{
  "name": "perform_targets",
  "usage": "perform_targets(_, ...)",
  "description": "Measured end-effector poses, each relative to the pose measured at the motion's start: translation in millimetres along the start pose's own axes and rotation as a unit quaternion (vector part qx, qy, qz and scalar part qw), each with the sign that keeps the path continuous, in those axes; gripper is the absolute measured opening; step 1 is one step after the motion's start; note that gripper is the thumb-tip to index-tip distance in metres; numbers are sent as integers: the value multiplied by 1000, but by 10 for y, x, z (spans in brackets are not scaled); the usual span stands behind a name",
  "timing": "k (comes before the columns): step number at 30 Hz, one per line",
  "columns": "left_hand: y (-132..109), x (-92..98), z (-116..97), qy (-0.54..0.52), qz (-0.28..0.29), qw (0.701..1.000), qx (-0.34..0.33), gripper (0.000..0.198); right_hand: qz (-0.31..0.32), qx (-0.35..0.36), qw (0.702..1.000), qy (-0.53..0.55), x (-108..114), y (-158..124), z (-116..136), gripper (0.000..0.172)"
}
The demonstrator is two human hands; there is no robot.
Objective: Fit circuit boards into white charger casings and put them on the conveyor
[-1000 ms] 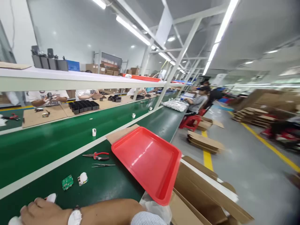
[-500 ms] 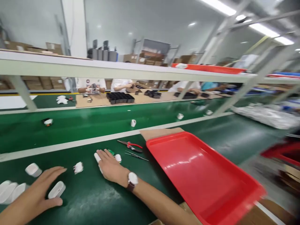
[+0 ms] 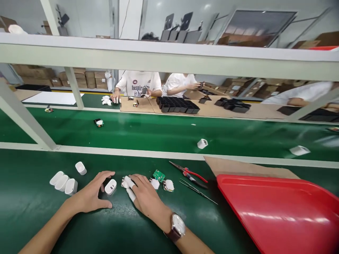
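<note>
My left hand (image 3: pixel 92 192) is open, its fingers and thumb curved apart around a white charger housing (image 3: pixel 110 187) with two dark slots facing up. My right hand (image 3: pixel 145 194) lies low over the table with its fingers outstretched, white covers on thumb and index finger. Its index fingertip is at a small white plug part (image 3: pixel 125 182) and partly hides it. Just right of its fingers are a green circuit board (image 3: pixel 159 175), a second white plug part (image 3: pixel 155 183) and a third (image 3: pixel 168 185). Another white housing (image 3: pixel 81 168) stands beyond my left hand, and three more housings (image 3: pixel 61 182) sit together on its left.
Red-handled pliers (image 3: pixel 188 174) and metal tweezers (image 3: pixel 198 191) lie right of my right hand. A red tray (image 3: pixel 286 211) on cardboard fills the right side. A shelf beam (image 3: pixel 169 65) crosses ahead, above a green belt (image 3: pixel 148 135) with scattered parts. Co-workers (image 3: pixel 143 84) sit across.
The view has turned left and down. My right hand has moved left, away from the green board, to the small plug part. My left hand remains open around the housing.
</note>
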State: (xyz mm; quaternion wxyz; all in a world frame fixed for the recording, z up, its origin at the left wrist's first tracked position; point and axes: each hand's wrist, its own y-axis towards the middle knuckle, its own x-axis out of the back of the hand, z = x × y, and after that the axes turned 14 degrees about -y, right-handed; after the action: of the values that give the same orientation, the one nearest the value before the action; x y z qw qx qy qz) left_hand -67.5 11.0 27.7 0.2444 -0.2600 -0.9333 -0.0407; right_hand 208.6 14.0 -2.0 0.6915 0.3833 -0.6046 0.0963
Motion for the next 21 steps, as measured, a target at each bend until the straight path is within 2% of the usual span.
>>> perform_targets(3,9,-30,7,-38,11,999,7,62,-67,-35,995,66,99,-42,11,45)
perform_targets(6,70,-151,5,-41,-26,998,-34,43,-100,-45,984,139,236,-27,68,51)
perform_targets(11,100,-325,35,7,-85,988,-132,39,-100,-9,981,163,329,-52,161,56)
perform_targets(15,88,-372,34,31,-81,981,-172,38,-94,0,985,146,301,-91,175,54)
perform_targets(21,86,-396,25,60,-71,978,-187,38,-64,19,992,105,319,-92,169,53)
